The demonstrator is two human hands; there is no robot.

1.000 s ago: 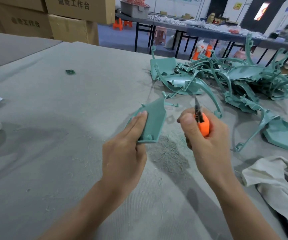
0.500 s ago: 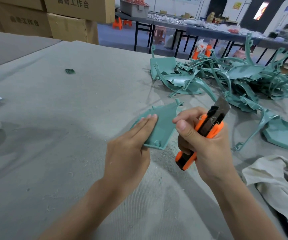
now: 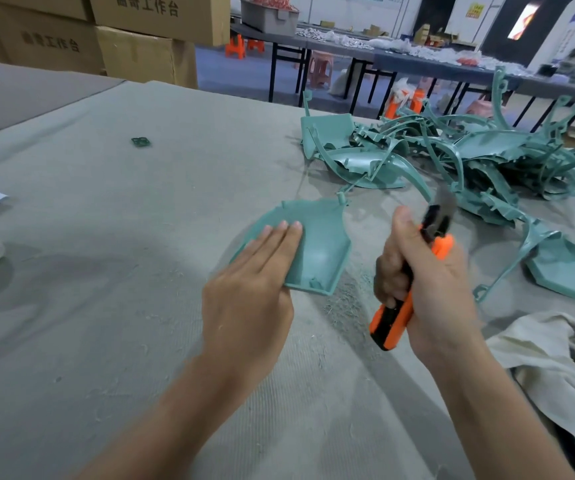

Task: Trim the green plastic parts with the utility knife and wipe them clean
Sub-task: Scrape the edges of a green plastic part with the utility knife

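Head view: part [image 3: 317, 251] under my left hand [image 3: 248, 289], knife [image 3: 391, 323] in my right hand [image 3: 431, 289].
My left fingers [image 3: 279, 244] lie straight and flat on it, mid table [image 3: 106, 237]; my right fingers [image 3: 386, 271] curl round the knife, blade up, just right of the part.

I count one utility knife [image 3: 391, 322], one green panel [image 3: 317, 244], one rag [image 3: 549, 358], one small green scrap [image 3: 140, 142], and one heap of parts [image 3: 469, 157] too tangled to number

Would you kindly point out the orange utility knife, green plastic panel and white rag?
orange utility knife [image 3: 391, 323]: head view, lower handle.
green plastic panel [image 3: 320, 251]: head view, bare middle.
white rag [image 3: 549, 362]: head view, middle.
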